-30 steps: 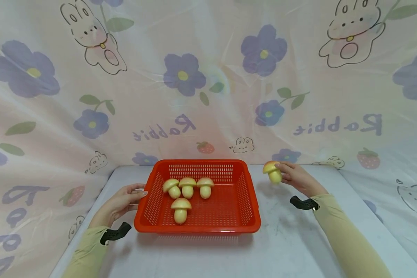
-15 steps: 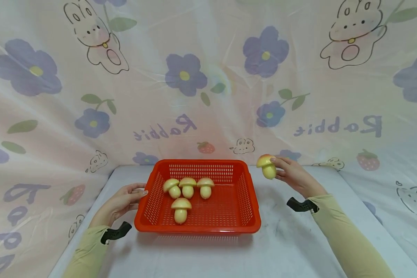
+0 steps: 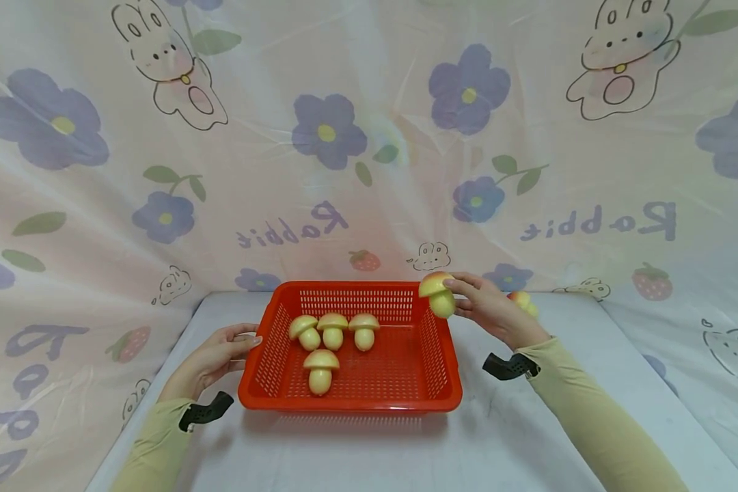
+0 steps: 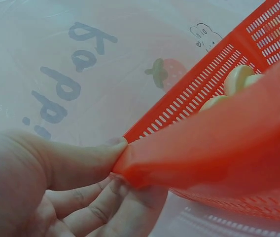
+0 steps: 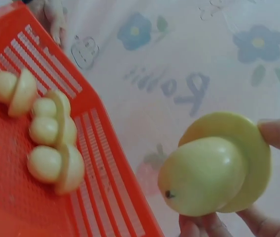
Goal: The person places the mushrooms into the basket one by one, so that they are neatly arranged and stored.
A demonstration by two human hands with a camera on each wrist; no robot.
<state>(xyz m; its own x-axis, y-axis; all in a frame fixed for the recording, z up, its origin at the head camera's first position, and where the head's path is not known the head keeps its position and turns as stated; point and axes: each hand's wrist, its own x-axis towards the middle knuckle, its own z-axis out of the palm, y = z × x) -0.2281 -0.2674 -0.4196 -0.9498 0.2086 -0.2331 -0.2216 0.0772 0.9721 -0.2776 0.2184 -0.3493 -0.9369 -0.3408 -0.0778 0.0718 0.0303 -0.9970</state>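
Note:
My right hand (image 3: 488, 307) pinches a yellow toy mushroom (image 3: 437, 294) by its reddish cap, above the right back corner of the red plastic basket (image 3: 350, 404). In the right wrist view, the pale stem of that mushroom (image 5: 204, 175) points toward the basket. The basket's left rim is gripped by my left hand (image 3: 218, 359); the left wrist view has the thumb (image 4: 88, 160) on top and the fingers underneath. Several toy mushrooms lie in the left half of the basket, one mushroom (image 3: 320, 372) in front of a row of others, such as the mushroom (image 3: 363, 332).
Another yellow and reddish piece (image 3: 521, 301) lies on the table behind my right hand, partly hidden by it. A white cloth (image 3: 516, 437) covers the table. A patterned curtain (image 3: 381, 205) with rabbits and flowers hangs at the back and sides.
My right hand has moved left with the toy mushroom, from beside the basket to above its right back corner. The piece behind the hand has come into view. My left hand stays on the rim.

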